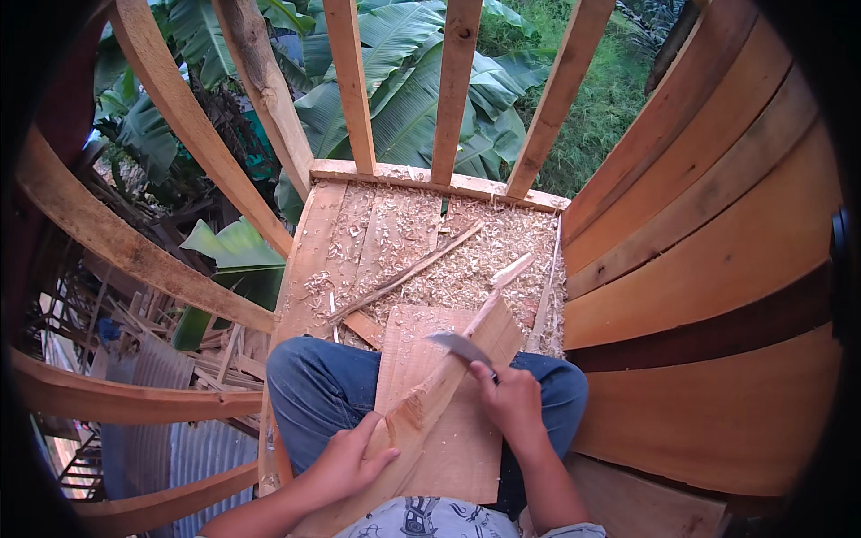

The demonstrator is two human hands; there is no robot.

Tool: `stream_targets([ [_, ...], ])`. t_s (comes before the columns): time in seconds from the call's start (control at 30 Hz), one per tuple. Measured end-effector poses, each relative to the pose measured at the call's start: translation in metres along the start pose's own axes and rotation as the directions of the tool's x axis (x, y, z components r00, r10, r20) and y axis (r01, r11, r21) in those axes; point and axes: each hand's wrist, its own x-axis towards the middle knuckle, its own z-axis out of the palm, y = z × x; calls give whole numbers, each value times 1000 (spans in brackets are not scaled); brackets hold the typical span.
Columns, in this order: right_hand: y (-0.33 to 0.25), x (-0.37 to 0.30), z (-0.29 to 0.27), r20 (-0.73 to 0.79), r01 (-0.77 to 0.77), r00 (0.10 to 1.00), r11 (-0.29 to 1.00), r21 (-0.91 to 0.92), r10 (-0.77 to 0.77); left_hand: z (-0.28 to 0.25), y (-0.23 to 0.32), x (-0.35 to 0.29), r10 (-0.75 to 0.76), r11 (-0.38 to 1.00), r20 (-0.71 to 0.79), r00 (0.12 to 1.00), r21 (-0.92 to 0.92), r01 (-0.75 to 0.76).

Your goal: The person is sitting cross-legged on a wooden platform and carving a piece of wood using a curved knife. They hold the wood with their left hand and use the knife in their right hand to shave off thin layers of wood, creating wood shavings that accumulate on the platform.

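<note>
My right hand (513, 403) is closed around the handle of a knife (459, 346), its curved metal blade pointing left. The blade lies against the side of a long carved piece of wood (438, 387), which slants from my lap up to a narrow tip at the far right. My left hand (350, 459) grips the near, wider part of this wood, thumb on top; its other fingers are partly hidden. Beneath the wood, a flat board (462, 457) rests across my thighs.
Wood shavings cover the plank floor (336, 211) ahead, where a thin stick (408, 272) lies diagonally. Upright slats (456, 90) stand at the far edge and left, with plants behind. Wide boards (708, 269) form the right wall. Corrugated sheets (206, 466) lie outside, lower left.
</note>
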Motion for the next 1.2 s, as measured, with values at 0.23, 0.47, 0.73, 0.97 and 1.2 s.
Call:
stream_targets([
  [0.23, -18, -21, -3, 212, 250, 950, 964, -84, -228, -2, 11, 7, -106, 994, 62, 992, 35, 104],
  [0.47, 37, 39, -25, -54, -146, 988, 989, 31, 147, -2, 7, 5, -66, 998, 69, 995, 15, 65],
  [0.73, 7, -3, -8, 76, 94, 993, 995, -36, -91, 2, 9, 6, -19, 1000, 56, 998, 1, 19],
  [0.97, -5, -17, -17, 174, 118, 979, 991, -63, -105, 5, 9, 6, -3, 998, 40, 999, 67, 1],
  [1.2, 32, 27, -26, -19, -150, 988, 987, 59, 151, -3, 24, 7, -158, 986, 113, 981, 76, 150],
])
